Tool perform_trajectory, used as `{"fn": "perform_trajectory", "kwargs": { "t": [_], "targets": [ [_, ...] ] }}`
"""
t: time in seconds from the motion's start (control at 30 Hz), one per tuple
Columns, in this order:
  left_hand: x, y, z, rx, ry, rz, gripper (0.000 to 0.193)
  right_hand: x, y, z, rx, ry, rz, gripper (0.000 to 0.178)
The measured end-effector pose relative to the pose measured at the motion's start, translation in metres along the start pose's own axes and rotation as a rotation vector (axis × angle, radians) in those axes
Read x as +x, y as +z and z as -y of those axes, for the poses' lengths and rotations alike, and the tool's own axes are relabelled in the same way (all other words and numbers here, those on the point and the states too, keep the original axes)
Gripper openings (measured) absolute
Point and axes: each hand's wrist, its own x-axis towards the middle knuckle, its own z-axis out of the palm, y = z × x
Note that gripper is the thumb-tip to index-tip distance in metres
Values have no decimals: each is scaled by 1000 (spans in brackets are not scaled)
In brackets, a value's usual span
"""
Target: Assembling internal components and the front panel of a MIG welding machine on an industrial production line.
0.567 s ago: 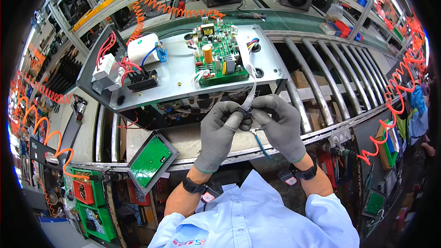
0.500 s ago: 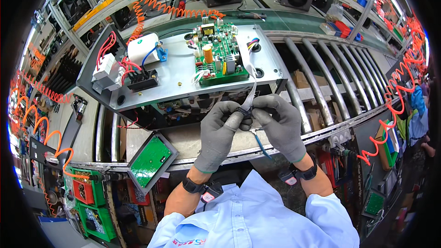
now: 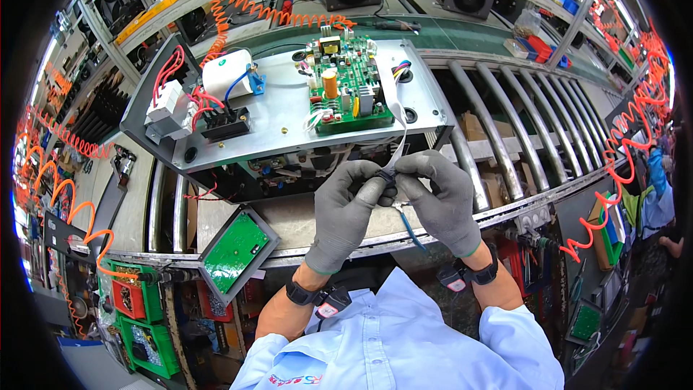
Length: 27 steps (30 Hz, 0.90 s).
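Note:
My gloved left hand (image 3: 342, 211) is closed in a pinch on a small black connector (image 3: 384, 175) at the lower end of a flat white-grey ribbon cable (image 3: 391, 97). Beside it, my gloved right hand (image 3: 443, 204) pinches the same cable end, its fingertips partly hiding it. The cable runs up to a green circuit board (image 3: 345, 87) crowded with parts, mounted on a metal chassis (image 3: 271, 137). Both hands are just in front of the chassis's near side. A thin blue-green strip (image 3: 412, 231) hangs below the fingers.
A framed green panel (image 3: 234, 253) leans at the bench edge, left of my hands. Metal rollers (image 3: 498, 130) run off to the right of the chassis. Green and red bins (image 3: 148, 343) stand lower left. Orange coiled hoses (image 3: 90, 220) hang at both sides.
Both hands stay at the cable end with only slight finger shifts. The chassis and board appear a touch further right in view.

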Motion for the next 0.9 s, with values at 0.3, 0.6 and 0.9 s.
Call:
{"fn": "perform_trajectory", "kwargs": {
  "t": [0.3,0.6,0.9],
  "targets": [
    [-6,4,-3,215,116,-47,17,-2,1,2,-178,-133,-27,18],
    [-8,3,-6,427,244,-34,11,-3,3,-2,-256,-209,-64,20],
    [-7,1,-9,454,287,-12,12,-2,0,-4,-235,-249,-10,23]
  ]
}}
